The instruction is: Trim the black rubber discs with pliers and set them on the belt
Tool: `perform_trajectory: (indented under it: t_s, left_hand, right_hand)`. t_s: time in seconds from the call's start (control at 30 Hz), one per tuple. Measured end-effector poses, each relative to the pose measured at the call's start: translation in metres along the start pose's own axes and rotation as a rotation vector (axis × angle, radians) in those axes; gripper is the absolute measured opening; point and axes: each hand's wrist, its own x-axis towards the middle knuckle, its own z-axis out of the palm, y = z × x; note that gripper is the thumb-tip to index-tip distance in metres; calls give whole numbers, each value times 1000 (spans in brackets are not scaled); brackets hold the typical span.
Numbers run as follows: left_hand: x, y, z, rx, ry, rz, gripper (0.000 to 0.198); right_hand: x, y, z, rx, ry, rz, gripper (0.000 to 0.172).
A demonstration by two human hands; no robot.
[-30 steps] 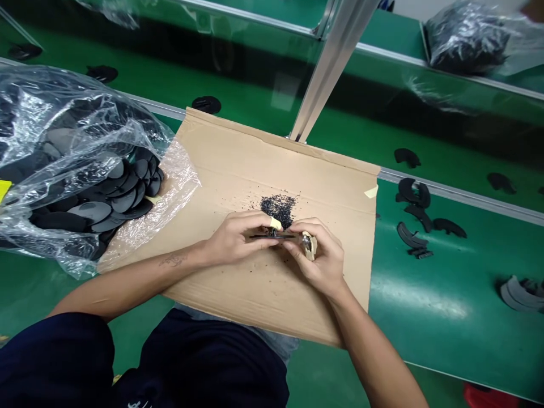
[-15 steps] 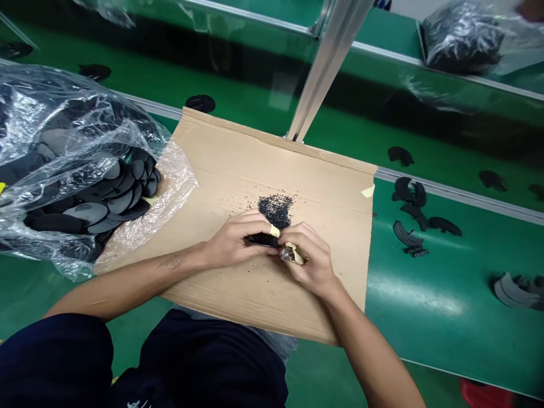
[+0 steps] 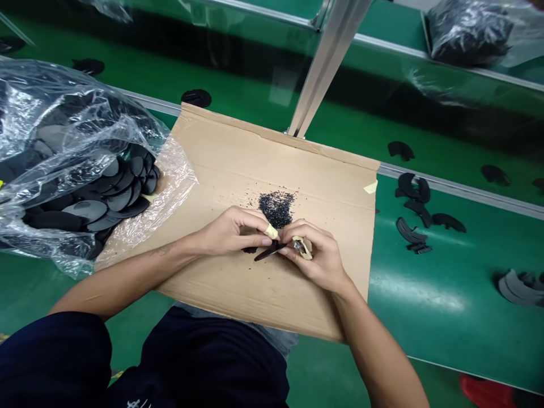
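Over the cardboard sheet (image 3: pixel 221 153), my left hand (image 3: pixel 229 233) is closed, pinching a thin black plastic piece (image 3: pixel 268 251) between thumb and fingertips. A pale yellow wrap covers one of its fingertips. My right hand (image 3: pixel 321 255) is curled round a small tool (image 3: pixel 302 247) with a shiny end and yellowish wrapping; its kind is hidden by the fingers. The right fingertips meet the black piece at its right end. Just beyond both hands lies a pile of tiny black scraps (image 3: pixel 276 208). Another dark bit shows below the left fingers, perhaps part of the same piece.
To the left, a clear plastic bag (image 3: pixel 140 130) spills black oval discs (image 3: pixel 87 211) onto the cardboard. Curved black parts (image 3: pixel 414 187) lie on the green bench (image 3: pixel 408 317) at right. A metal post (image 3: pixel 323 68) rises behind the cardboard. A red object (image 3: pixel 484 391) shows low right.
The black piece has turned and now slants down-left, showing its thin side below the fingers. My right hand has shifted slightly right with the tool, and the left fingers have changed their pinch.
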Motion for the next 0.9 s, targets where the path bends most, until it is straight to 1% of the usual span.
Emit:
perform_trajectory:
  t_s: [0.07,0.17,0.4,0.5,0.57,0.63,0.67,0.73,0.8,0.9]
  left_hand:
    - [0,1,-2,108,-26,77,15]
    - [0,1,-2,185,-37,134,16]
    - [-2,-3,0,253,-17,205,16]
    - [-2,-3,5,218,39,183,17]
    - [-2,-3,9,147,105,112,19]
    - [-2,-4,12,56,160,41,31]
    - [-3,-5,14,13,168,25,38]
    - [-4,-6,16,-20,155,39,48]
    - [-5,-7,18,31,158,70,47]
    - [-6,-7,19,145,230,72,30]
  right_hand:
    - [0,1,-1,11,-23,48,16]
    - [0,3,-2,17,-24,74,21]
    - [2,6,0,-5,-29,32,18]
    - [3,5,2,-16,11,21,16]
    - [1,5,5,-44,89,-1,12]
    - [-1,4,8,-97,179,-36,8]
    - [-2,4,9,-133,218,-57,8]
    - [-3,3,10,-209,255,-94,10]
    - [-4,1,8,-250,241,-115,12]
    - [-2,-2,3,-222,202,-92,12]
